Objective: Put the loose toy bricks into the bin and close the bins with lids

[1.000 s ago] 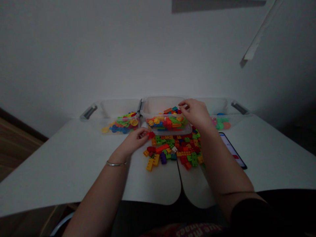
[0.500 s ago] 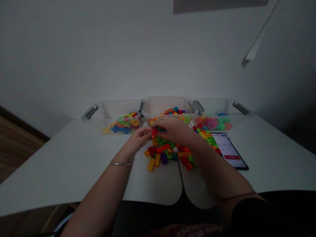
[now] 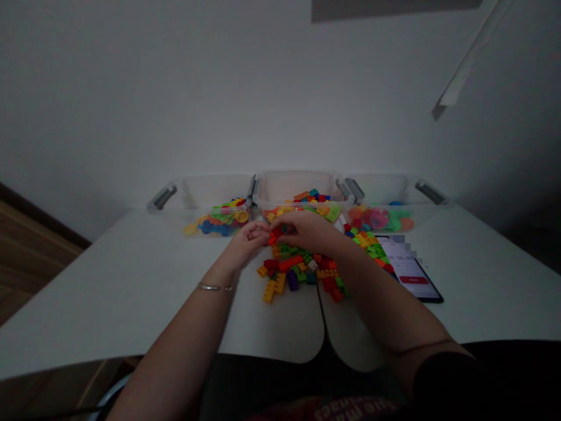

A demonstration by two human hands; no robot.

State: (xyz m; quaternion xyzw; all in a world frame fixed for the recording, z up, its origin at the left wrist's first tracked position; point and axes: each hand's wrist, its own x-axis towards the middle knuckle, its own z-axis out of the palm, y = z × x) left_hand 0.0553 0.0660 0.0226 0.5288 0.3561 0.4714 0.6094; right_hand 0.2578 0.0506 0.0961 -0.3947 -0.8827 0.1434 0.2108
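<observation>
Between the fingertips of both hands is a red toy building brick (image 3: 274,235), partly covered by the fingers. My left hand (image 3: 249,241), with a silver bangle at its wrist, pinches it from the left. From the right, my right hand (image 3: 304,229) grips it with thumb and fingers, its back turned up. Below the hands lies a loose pile of building bricks, among them a purple brick (image 3: 293,280), a yellow brick (image 3: 269,291) and a long red brick (image 3: 291,262). Part of the pile is hidden under my right hand and forearm.
Three clear plastic bins stand along the wall: a left bin (image 3: 205,190), a middle bin (image 3: 298,178) and a right bin (image 3: 381,184), each holding colourful pieces. A phone (image 3: 414,275) lies right of a patch of bricks (image 3: 371,244). A seam (image 3: 321,316) splits the white table.
Both hands stay together at the red brick; the fingers have shifted slightly around it. The whole view has moved a little. The pile and bins look the same.
</observation>
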